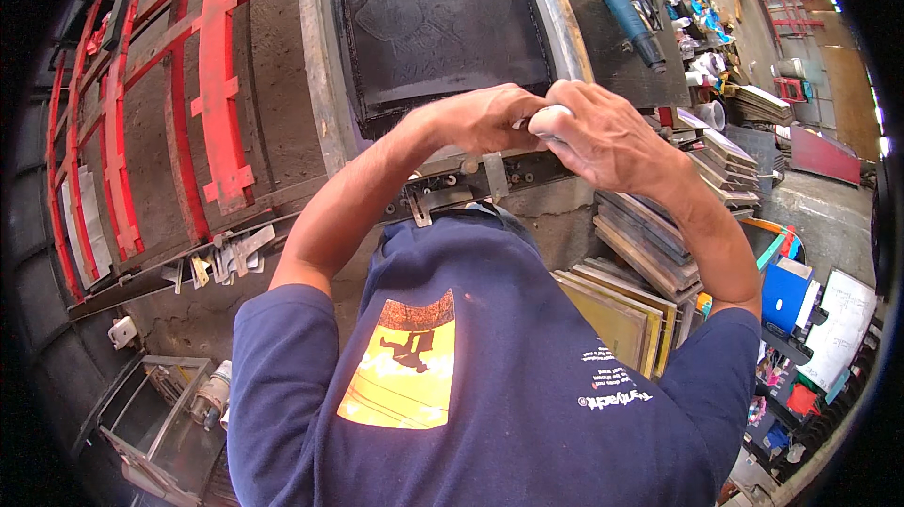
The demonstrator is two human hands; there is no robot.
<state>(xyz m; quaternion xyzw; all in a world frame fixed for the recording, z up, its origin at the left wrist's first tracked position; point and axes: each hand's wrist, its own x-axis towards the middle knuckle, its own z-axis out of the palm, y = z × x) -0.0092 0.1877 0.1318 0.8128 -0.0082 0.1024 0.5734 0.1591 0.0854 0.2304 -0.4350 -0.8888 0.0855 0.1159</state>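
My left hand (485, 118) and my right hand (607, 140) meet just over the near edge of a framed printing screen (433, 22). Its dark mesh carries a faint drawing, and a worn wood-and-metal frame borders it. My right fingers are curled round a small whitish thing (552, 121), partly hidden by the hand. The fingers of my left hand are closed and touch this spot from the other side; what they pinch is hidden. Below my hands runs a metal bar with a hinge clamp (494, 175).
Red metal rails (221, 64) line the table at left. A blue heat gun (629, 22) with cables lies at the upper right. Stacked wooden frames (650, 243) stand at right, near a blue box (786, 295). A metal-framed stand (155, 422) is at the lower left.
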